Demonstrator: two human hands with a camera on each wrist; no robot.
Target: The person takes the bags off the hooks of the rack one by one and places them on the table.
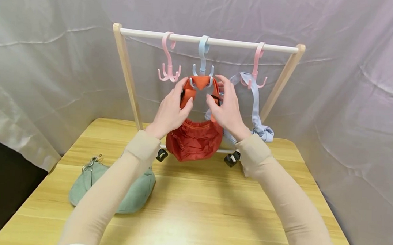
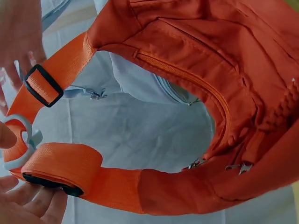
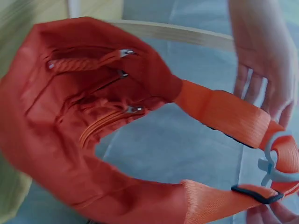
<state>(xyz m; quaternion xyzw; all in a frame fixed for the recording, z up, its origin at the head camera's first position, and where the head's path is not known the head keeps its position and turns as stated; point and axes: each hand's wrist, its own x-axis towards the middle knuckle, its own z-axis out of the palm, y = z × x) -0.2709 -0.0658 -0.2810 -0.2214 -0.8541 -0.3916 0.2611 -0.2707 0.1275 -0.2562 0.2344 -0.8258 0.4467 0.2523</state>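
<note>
A red shoulder bag [image 1: 195, 141] hangs from a light-blue multi-prong hook [image 1: 202, 60], its orange strap [image 1: 201, 81] looped over the lower prongs. My left hand [image 1: 169, 113] is at the strap's left side, thumb apart from the fingers. In the left wrist view its fingers [image 2: 39, 205] touch the strap near a black buckle [image 2: 56, 185]. On the other side, my right hand [image 1: 228, 111] is spread, with fingertips beside the strap and its black slider [image 3: 257, 194]. Below both hands, the bag's body hangs with its zippers facing forward.
The hook hangs on a white rail [image 1: 233, 43] between wooden posts, with a pink hook [image 1: 168, 62] on the left. Another pink hook [image 1: 256, 63] holds a light-blue strap [image 1: 255, 106]. A green bag [image 1: 134, 193] lies on the wooden table [image 1: 193, 206] at left.
</note>
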